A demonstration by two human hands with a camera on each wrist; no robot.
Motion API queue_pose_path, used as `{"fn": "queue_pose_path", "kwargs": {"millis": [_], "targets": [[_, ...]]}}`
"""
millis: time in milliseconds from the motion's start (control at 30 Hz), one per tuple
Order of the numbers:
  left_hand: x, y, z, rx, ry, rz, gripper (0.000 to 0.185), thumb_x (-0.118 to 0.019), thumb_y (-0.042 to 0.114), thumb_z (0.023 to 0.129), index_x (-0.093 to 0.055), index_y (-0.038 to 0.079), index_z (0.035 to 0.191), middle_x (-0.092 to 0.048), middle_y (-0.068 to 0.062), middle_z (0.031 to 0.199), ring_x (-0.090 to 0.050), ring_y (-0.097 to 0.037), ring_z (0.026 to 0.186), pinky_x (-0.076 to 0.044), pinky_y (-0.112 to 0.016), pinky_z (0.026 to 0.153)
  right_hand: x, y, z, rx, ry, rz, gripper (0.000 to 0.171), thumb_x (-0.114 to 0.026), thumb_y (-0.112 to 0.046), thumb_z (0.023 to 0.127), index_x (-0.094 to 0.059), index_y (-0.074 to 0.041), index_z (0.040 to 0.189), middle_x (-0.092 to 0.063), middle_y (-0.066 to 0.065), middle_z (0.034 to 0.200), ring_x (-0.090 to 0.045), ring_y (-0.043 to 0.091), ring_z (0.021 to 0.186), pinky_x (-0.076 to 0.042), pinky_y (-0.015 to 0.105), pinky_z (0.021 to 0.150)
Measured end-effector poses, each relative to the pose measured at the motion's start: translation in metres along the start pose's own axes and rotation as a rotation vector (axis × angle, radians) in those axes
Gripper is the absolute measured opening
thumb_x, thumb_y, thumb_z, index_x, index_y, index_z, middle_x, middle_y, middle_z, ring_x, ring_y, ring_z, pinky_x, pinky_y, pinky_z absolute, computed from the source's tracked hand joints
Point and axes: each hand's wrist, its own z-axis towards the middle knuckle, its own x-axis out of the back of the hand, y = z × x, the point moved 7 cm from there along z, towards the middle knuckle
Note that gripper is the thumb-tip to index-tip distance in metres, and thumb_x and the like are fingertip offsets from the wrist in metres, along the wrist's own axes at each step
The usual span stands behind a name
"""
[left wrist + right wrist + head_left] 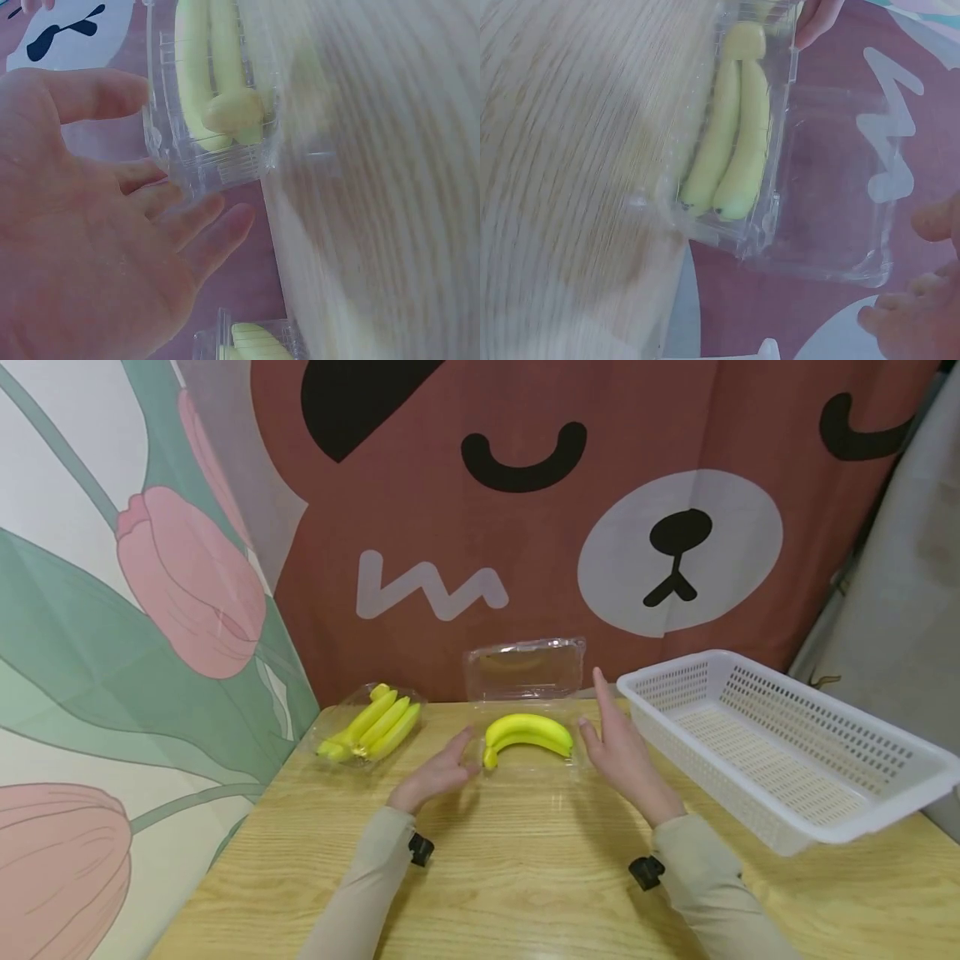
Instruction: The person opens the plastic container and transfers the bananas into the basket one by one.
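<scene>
A clear plastic clamshell box (525,693) stands open at the table's back middle, lid upright, with two yellow bananas (527,735) lying in its tray. My left hand (438,770) is just left of the tray, fingers straight, its fingertips near the banana stems. My right hand (618,747) stands edge-on at the tray's right side, fingers straight and apart. The left wrist view shows the bananas (217,71) inside the box (214,161) beyond my open left hand (112,225). In the right wrist view the bananas (731,142) lie in the tray with the lid (832,187) open.
A second clear box with several bananas (371,727) sits at the back left of the wooden table (525,877). A white slotted basket (780,743) stands at the right, overhanging the edge. A cartoon bear curtain (600,510) hangs behind.
</scene>
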Motion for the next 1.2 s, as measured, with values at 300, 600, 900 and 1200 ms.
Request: {"fn": "queue_pose_path", "kwargs": {"millis": [300,600,900,1200], "targets": [[-0.002,-0.003,0.001,-0.028,-0.001,0.051,0.066,-0.046,0.019,0.102,-0.014,0.002,0.157,-0.006,-0.017,0.163,-0.006,-0.030,0.149,-0.008,-0.046,0.119,-0.004,0.001,-0.001,0.015,-0.023,-0.017,0.074,-0.048,-0.021,0.105,0.003,-0.022,0.159,0.006,0.002,0.164,-0.003,0.030,0.149,-0.014,0.058,0.116],[-0.004,-0.007,-0.001,-0.020,0.000,0.107,0.066,-0.042,0.032,0.105,-0.013,0.004,0.157,0.002,-0.009,0.164,-0.003,-0.025,0.149,-0.010,-0.042,0.119,-0.008,0.002,-0.001,0.003,-0.046,-0.033,0.072,-0.048,-0.023,0.105,-0.001,-0.014,0.159,0.003,0.010,0.163,-0.002,0.034,0.148,-0.010,0.057,0.116],[-0.005,-0.002,-0.004,0.001,0.010,0.142,0.066,-0.042,0.034,0.105,-0.014,0.006,0.158,0.002,-0.007,0.164,-0.001,-0.024,0.149,-0.008,-0.042,0.119,-0.017,0.002,0.002,0.027,-0.092,-0.060,0.067,-0.050,-0.022,0.104,-0.014,-0.006,0.158,-0.015,0.019,0.161,-0.015,0.040,0.146,-0.014,0.058,0.116],[-0.005,0.002,-0.005,0.000,-0.003,0.151,0.068,-0.041,0.037,0.105,-0.012,0.007,0.158,0.003,-0.005,0.164,0.001,-0.022,0.149,-0.006,-0.042,0.119,-0.020,-0.001,0.007,0.051,-0.113,-0.084,0.063,-0.053,-0.017,0.102,-0.024,-0.001,0.155,-0.027,0.022,0.156,-0.025,0.044,0.141,-0.019,0.059,0.114]]}}
